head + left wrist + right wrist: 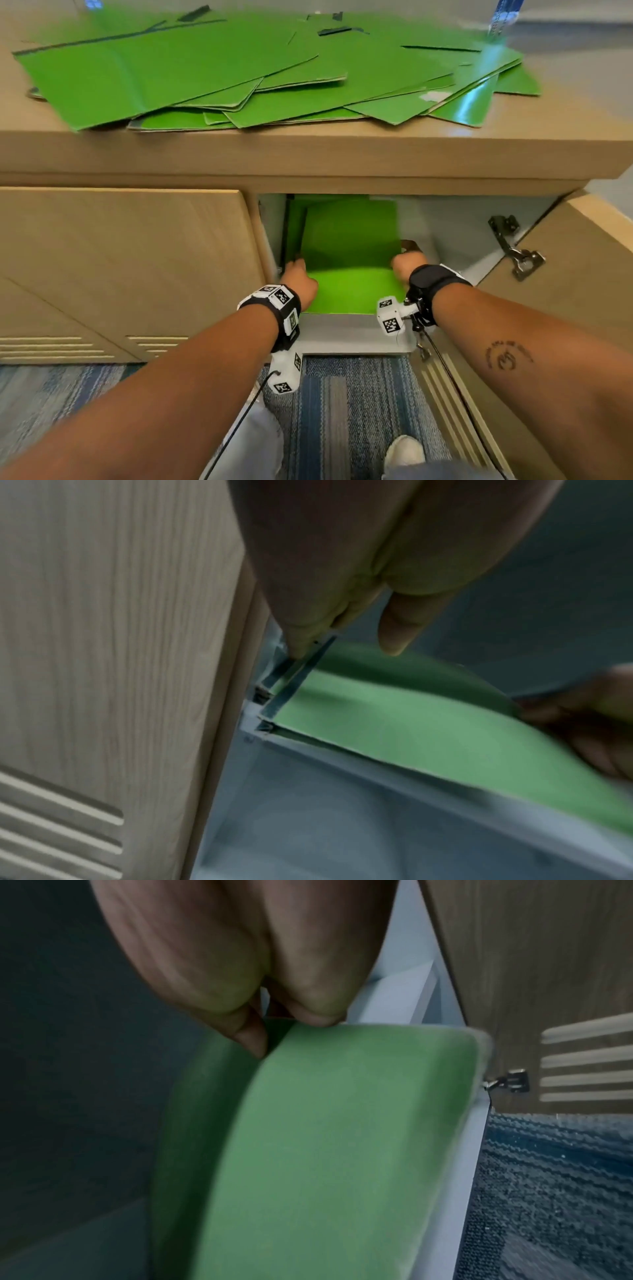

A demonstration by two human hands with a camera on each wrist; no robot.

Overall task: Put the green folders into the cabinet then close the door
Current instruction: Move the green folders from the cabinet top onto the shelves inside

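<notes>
Both my hands are inside the open cabinet, seating a green folder against others already standing at the left wall. My left hand pinches the folder's dark spine edge at the near left corner; my right hand has thumb and fingers curled over its right edge, and the cover bows between them.

Risks, as I judge them: the bowed cover could crease or spring out of my grip if I push harder, since the spine corner sits tight against the cabinet frame; let go too soon, the folder could flop toward the opening and foul the door, which stands swung out at the right on its metal hinge. Most of the green folders lie in a loose, overlapping heap on the wooden top, some reaching its near edge; a careless pull could slide several off.

The closed left door is pale wood grain with slotted vents, the cabinet interior grey-white, the floor blue striped carpet
</notes>
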